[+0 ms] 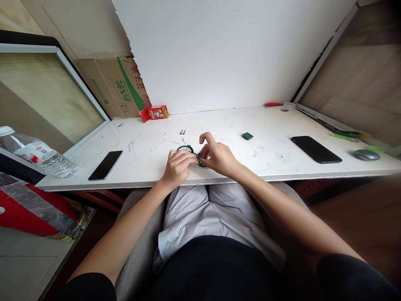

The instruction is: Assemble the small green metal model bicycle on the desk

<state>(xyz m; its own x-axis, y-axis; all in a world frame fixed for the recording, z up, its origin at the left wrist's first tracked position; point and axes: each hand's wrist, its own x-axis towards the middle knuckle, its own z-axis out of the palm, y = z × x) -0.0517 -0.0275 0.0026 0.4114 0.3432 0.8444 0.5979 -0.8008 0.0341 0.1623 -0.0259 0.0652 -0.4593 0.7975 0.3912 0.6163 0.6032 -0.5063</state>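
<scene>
Near the front edge of the white table, a small dark green model bicycle (185, 148) is between my hands, one spoked wheel showing above my left fingers. My left hand (178, 166) is closed on the model from the left. From the right, my right hand (218, 157) pinches at a thin dark part of it with thumb and fingertips, the index finger raised and curled. Much of the model is hidden behind the fingers. A few small dark pieces (182, 132) lie just beyond the wheel, and a small green block (247, 136) rests farther right.
Phones lie at left (105, 165) and right (316, 149). A clear water bottle (40, 152) leans at the far left, a grey mouse (367, 154) sits far right. Along the back are a red box (158, 112), a red cutter-like tool (273, 104) and a cardboard sheet (109, 85).
</scene>
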